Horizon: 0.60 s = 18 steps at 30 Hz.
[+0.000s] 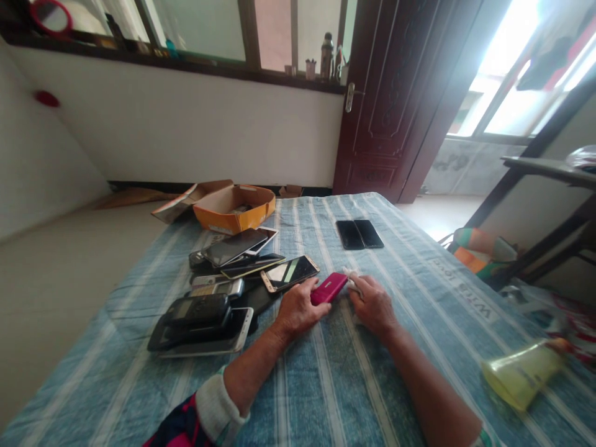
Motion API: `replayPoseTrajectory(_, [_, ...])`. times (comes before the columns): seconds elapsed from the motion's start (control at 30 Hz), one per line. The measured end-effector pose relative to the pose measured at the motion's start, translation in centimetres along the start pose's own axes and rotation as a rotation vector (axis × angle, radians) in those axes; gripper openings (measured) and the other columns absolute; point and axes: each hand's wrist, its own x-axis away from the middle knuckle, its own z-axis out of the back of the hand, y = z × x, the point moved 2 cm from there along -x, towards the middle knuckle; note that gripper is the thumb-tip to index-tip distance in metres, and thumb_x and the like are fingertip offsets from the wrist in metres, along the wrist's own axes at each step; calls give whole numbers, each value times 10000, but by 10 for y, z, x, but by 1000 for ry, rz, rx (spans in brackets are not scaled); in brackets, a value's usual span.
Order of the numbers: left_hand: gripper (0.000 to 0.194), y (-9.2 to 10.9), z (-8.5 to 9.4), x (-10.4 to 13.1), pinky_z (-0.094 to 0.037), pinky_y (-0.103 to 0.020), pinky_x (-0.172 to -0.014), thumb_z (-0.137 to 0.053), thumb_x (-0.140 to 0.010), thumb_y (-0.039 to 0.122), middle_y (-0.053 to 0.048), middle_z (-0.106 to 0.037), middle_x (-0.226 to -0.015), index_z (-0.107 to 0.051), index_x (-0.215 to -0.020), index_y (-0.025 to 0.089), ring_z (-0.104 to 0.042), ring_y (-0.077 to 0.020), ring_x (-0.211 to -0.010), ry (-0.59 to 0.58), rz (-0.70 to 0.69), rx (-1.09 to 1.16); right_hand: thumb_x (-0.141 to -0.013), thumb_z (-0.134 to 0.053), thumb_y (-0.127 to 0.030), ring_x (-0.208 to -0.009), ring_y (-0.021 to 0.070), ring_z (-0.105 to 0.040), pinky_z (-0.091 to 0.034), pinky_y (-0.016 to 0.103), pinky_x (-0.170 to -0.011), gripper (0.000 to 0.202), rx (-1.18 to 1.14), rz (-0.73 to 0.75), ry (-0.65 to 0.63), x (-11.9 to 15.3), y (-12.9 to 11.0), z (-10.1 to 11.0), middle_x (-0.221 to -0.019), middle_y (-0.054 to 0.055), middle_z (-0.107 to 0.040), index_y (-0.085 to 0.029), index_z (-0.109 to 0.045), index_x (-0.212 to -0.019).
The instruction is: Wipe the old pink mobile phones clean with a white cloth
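Observation:
My left hand (300,307) grips a magenta phone (329,288) by its left end, fingers and thumb on either side. At the phone's right end, my right hand (372,304) pinches a crumpled white cloth or tissue (350,276). Just beyond my left hand lies a gold-framed phone (291,273) with a shiny dark screen. To the left sits a pile of phones, among them a black handset (198,313) on top of a large white-edged phone (244,332). Two black phones (359,234) lie side by side farther back.
An open orange box (235,214) stands at the back left of the striped cloth-covered table (428,372). A yellowish transparent bottle (524,375) lies at the right. Behind are a wall, windows and a dark red door (395,105).

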Motion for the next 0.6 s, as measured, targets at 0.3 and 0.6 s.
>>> replayPoseTrajectory(0.3, [455, -8, -2, -4, -522, -329, -856, -726, -646, 301, -90, -725, -1022, -665, -1070, 146, -687, -253, -929, -1, 33, 238, -842, -425, -123, -1028, 200, -610, -488, 320, -903, 377, -251, 147, 60, 7, -13, -8, -1072, 100, -658, -169, -638, -1149])
replayPoseTrajectory(0.6, [327, -9, -4, -6, -547, -309, -803, -732, -633, 267, -46, -738, -920, -691, -936, 150, -698, -233, -884, -20, 61, 427, -828, -387, -51, -963, 210, -610, -495, 326, -862, 352, -129, 268, 129, 13, -35, -12, -970, 110, -675, -171, -684, -975])
